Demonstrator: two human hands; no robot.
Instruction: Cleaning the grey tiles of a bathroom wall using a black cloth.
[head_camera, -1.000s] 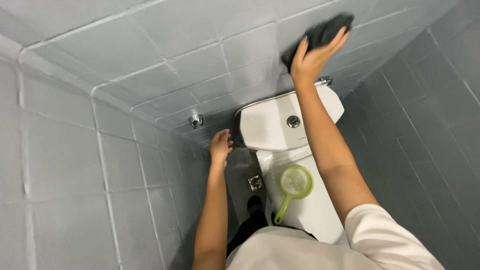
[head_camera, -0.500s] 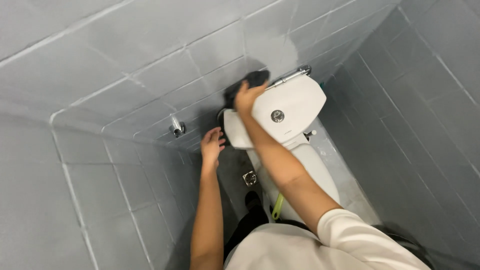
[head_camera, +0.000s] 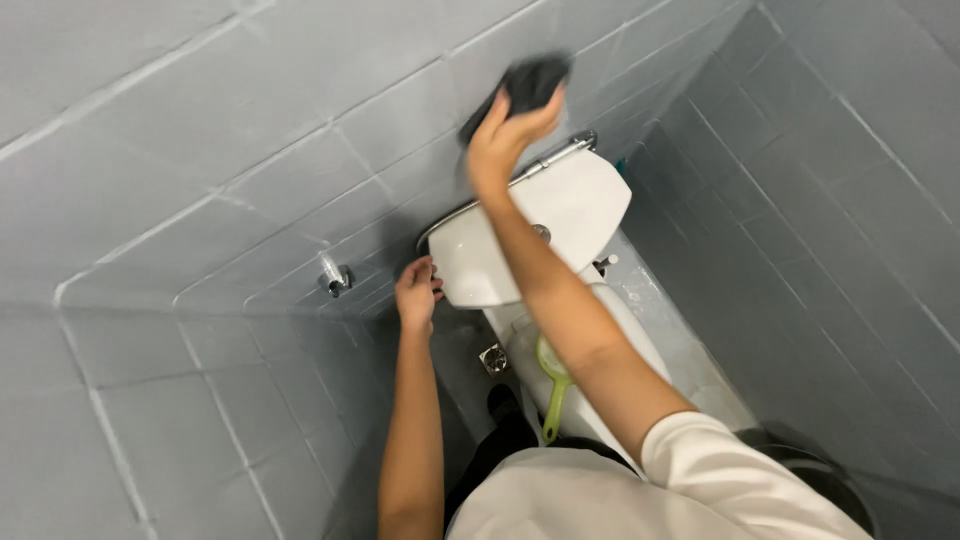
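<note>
Grey-tiled wall (head_camera: 250, 150) behind a white ceramic toilet cistern (head_camera: 530, 235).
Right hand (head_camera: 505, 135) presses a dark crumpled cloth (head_camera: 525, 85), fingers closed over it, against the tiles above the cistern; left hand (head_camera: 417, 292), fingers loosely curled, touches the cistern's left edge, holding nothing.

Single view from a camera worn on the person's head, looking steeply down and forward into a narrow tiled corner. The lens sits close above both arms, which run up from the lower edge: the left hand (head_camera: 417, 293) near centre, the right hand (head_camera: 500, 135) higher against the wall (head_camera: 250, 120). The toilet tank (head_camera: 560, 215) lies mid-frame, farther below, and the frame is tilted so tile lines run diagonally. No second view overlaps it.
</note>
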